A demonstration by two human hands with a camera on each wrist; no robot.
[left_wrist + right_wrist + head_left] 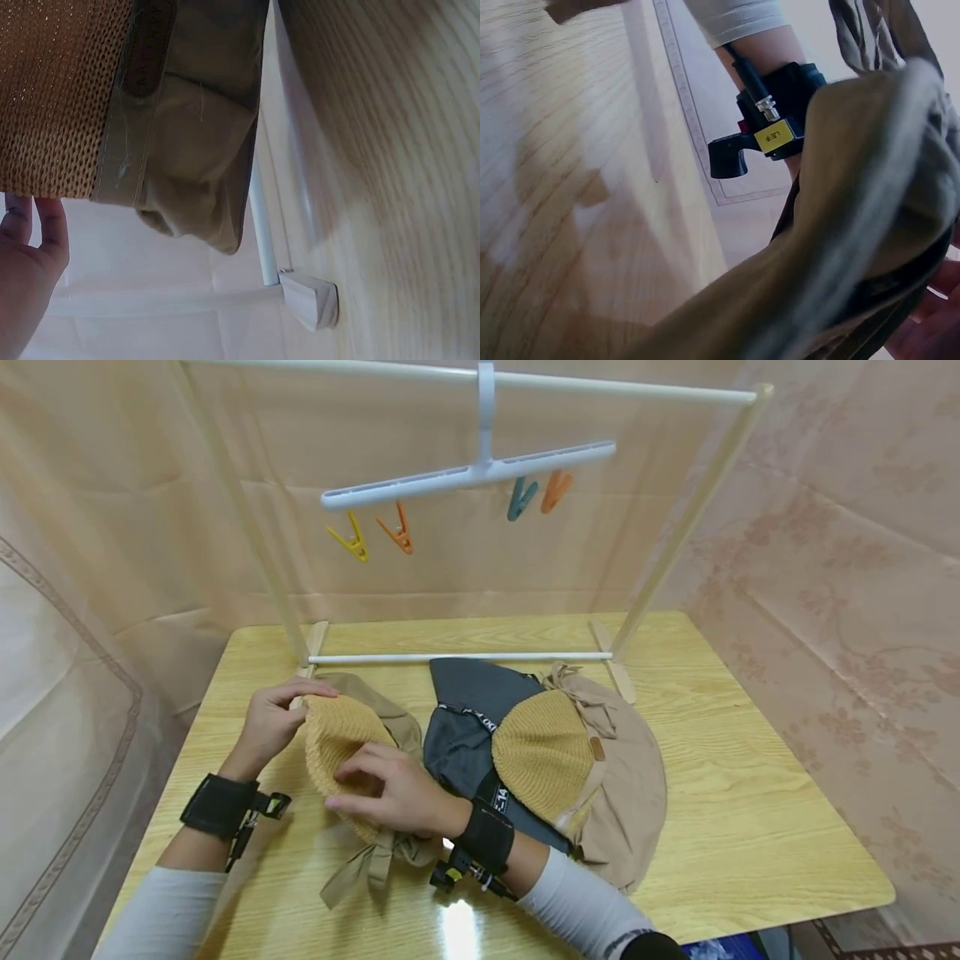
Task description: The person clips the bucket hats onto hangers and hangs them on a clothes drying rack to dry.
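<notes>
A sun hat with a yellow knitted crown point(337, 727) and olive-brown brim point(393, 710) is tipped up at the left of the table. My left hand point(273, 722) pinches the crown's upper left edge; its fingers also show at the knit in the left wrist view. Against the crown's front rests my right hand point(397, 793), fingers loosely bent and thumb extended. A fabric tie point(360, 868) hangs below. The brim point(855, 187) fills much of the right wrist view and partly hides the right fingers. A brown label point(150, 49) sits on the hat's band.
Beside the right forearm lie a dark grey-blue hat point(461, 760) and a beige-brimmed hat with a yellow knitted crown point(543, 752), overlapping. Behind stands a white rack point(457, 657). From its top bar hangs a light-blue hanger point(405, 487) with several clips, including a yellow clip point(352, 539).
</notes>
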